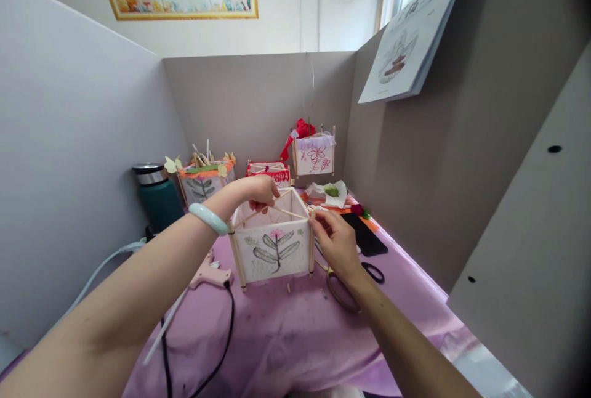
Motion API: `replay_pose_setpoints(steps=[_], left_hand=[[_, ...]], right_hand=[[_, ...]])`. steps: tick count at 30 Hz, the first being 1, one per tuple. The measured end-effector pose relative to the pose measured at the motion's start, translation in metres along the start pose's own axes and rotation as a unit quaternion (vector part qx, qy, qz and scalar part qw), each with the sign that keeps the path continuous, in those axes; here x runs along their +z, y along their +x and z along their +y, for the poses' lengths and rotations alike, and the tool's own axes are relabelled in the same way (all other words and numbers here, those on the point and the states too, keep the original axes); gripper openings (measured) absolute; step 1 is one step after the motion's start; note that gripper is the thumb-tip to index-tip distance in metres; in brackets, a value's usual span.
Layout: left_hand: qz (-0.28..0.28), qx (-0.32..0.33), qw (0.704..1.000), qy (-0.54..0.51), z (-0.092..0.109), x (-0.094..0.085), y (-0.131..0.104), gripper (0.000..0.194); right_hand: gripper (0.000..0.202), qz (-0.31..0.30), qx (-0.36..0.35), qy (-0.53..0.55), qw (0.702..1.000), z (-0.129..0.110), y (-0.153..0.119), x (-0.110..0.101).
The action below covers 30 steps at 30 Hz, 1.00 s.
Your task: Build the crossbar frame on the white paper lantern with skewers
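Note:
A square paper lantern (277, 256) with a thin wooden frame stands upright before me. Its front panel carries a dark leafy sprig and a pink flower. Thin wooden sticks (292, 213) cross its open top. My left hand (262, 193) reaches over the lantern, its fingers closed on the sticks near the middle; the fingertips are partly hidden. At the front right corner, my right hand (335, 235) pinches the top of the wooden corner post (311, 250). A pink glue gun (211, 275) with a white glue stick in its back lies to the left.
Behind are a decorated box of sticks (203, 182), a red-trimmed lantern (268, 171) and a hanging lantern (316, 154). A teal bottle (159, 201) stands left. Scissors (341, 293) and a black phone (364, 235) lie right. Grey partitions (258, 102) enclose the purple-covered table (286, 336).

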State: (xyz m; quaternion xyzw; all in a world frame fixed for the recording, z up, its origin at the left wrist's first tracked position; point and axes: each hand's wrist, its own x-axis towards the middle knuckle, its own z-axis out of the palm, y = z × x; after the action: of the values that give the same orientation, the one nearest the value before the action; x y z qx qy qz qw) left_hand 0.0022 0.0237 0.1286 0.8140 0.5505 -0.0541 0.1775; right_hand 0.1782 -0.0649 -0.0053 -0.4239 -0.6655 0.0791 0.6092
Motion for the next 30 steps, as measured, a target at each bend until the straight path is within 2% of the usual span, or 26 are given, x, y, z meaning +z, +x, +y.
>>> replay_pose_setpoints(steps=[9,14,19,24,27,30], left_hand=[[-0.003,-0.011,1.0,-0.004,-0.002,0.0,0.002,0.065],[-0.017,0.014,1.0,-0.005,-0.004,0.0,0.007,0.061],[0.004,0.03,0.999,0.01,-0.004,0.002,0.009,0.056],[0.002,0.046,0.999,-0.006,-0.01,0.002,0.012,0.054],[0.012,0.054,0.998,-0.018,-0.014,0.002,0.012,0.051],[0.022,0.063,0.997,-0.032,-0.014,-0.001,0.012,0.047]], right_hand=[[0.015,-0.01,0.01,0.016,1.0,0.004,0.003,-0.002],[0.011,-0.04,0.005,0.028,0.999,0.006,0.006,-0.008],[0.008,-0.06,0.012,0.037,0.997,0.006,0.007,-0.012],[0.005,-0.066,0.002,0.036,0.997,0.009,0.008,-0.012],[0.006,-0.072,-0.009,0.033,0.997,0.01,0.008,-0.013],[0.019,-0.063,0.009,0.01,0.998,0.013,0.004,-0.021]])
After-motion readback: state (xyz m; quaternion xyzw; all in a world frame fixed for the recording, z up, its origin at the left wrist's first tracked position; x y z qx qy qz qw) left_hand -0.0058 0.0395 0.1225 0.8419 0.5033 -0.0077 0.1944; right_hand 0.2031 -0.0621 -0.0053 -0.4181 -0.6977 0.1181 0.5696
